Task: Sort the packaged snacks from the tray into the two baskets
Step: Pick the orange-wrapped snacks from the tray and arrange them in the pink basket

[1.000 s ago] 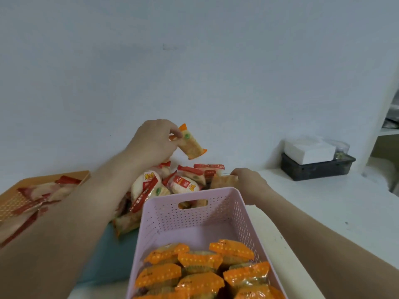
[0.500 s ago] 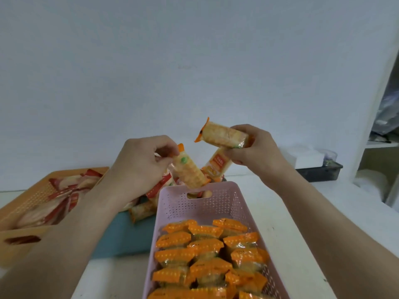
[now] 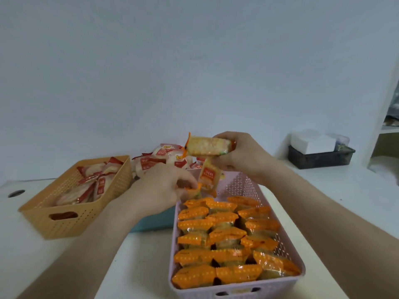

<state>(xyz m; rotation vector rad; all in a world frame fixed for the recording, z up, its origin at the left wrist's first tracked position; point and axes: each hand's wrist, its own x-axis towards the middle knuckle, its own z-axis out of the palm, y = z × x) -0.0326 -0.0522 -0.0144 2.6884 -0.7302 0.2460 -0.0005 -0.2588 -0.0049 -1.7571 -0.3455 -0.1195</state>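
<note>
**Clearance check**

Pink basket point(image 3: 280, 285) packed with orange packets point(image 3: 224, 240) to near rim height. Far end blocked: left hand point(image 3: 159, 190) low at the corner pinching a packet point(image 3: 194, 192), right hand point(image 3: 239, 156) above gripping two snack packs point(image 3: 205, 145). Orange basket point(image 3: 71, 225) open from above. Bare table point(image 3: 334, 208) to the right, up to black bin point(image 3: 319, 160).

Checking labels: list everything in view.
pink basket: one, pink, front right
orange packets: many, orange, inside pink basket
tan basket: one, orange-tan, left
red-white packets: several, red-white, in tan basket
teal tray: one, teal, between baskets
snack pile: several, red-white, on teal tray
black tray: one, black, far right
white box: one, white, in black tray
right hand: holds two packets above pink basket
left hand: pinches single packet, basket's far end
</note>
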